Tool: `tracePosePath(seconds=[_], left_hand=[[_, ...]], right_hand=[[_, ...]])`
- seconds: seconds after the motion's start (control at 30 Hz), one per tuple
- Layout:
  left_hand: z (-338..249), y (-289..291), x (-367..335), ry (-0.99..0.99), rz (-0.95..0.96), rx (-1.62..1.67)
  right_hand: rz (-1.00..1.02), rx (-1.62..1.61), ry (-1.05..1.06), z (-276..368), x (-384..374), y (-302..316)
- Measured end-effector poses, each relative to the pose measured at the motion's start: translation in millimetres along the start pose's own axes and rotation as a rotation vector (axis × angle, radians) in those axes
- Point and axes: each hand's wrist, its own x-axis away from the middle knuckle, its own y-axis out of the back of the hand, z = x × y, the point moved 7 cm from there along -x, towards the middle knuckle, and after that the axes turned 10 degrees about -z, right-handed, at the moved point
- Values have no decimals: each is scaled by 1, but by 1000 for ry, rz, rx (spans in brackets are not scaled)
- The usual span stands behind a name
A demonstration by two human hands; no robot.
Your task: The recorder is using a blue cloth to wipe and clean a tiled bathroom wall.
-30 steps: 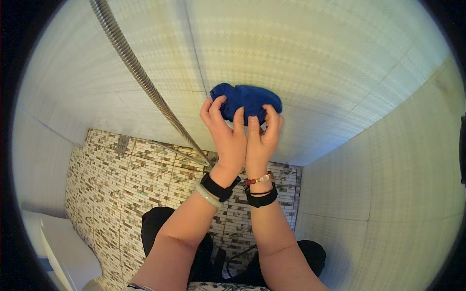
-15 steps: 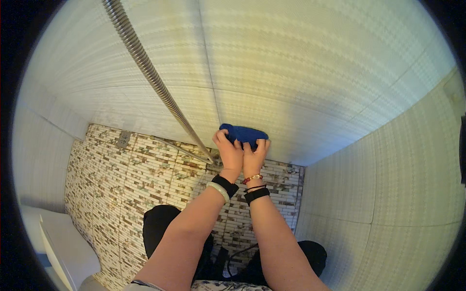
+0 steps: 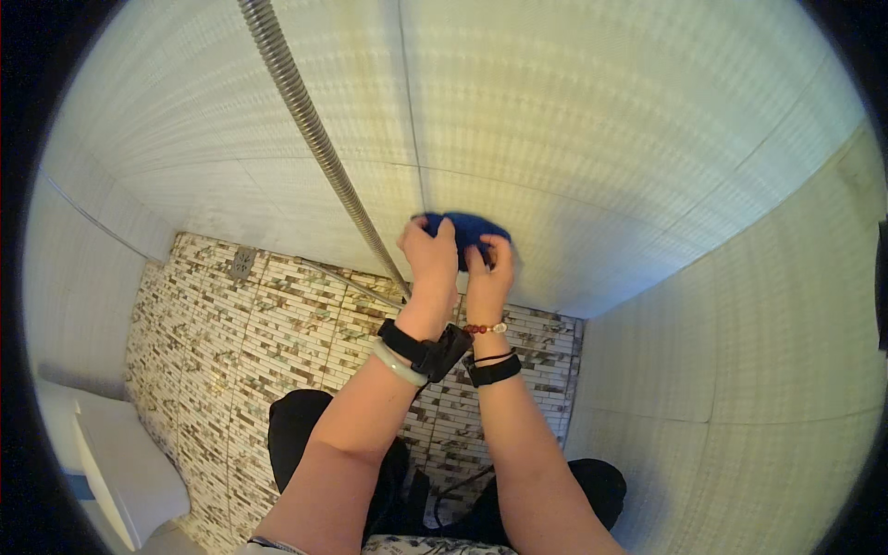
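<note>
Currently | left hand (image 3: 432, 261), right hand (image 3: 492, 271): fingers half-curled, gripping blue cloth (image 3: 475, 228) | by wall (image 3: 555, 120)

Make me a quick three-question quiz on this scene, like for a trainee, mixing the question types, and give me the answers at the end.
1. Multiple choice: how many hands are on the blue cloth?
A) none
B) one
C) two

2. True or false: the ribbed metal hose runs down to the right of both hands in the picture.

3. Fill in: the red-beaded bracelet is worn on the ____ wrist.

Key:
1. C: both the left hand and the right hand are on it.
2. False: the ribbed metal hose runs down on the left side.
3. Right.
</note>
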Motion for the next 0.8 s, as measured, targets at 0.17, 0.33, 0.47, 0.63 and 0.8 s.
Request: tracePosePath(seconds=[0.17,0.33,0.47,0.63,0.8], left_hand=[[-128,29,48,-557,-161,-33],[-82,26,39,-694,-211,-69],[-29,23,28,-646,-236,-151],[34,17,20,-464,-207,-230],[112,7,12,-122,-128,-312]], right_hand=[[36,-343,86,94,1,-5],[23,-236,249,77,4,-11],[12,-110,218,36,13,-11],[43,158,220,-28,19,-13],[98,207,4,-103,31,-2]])
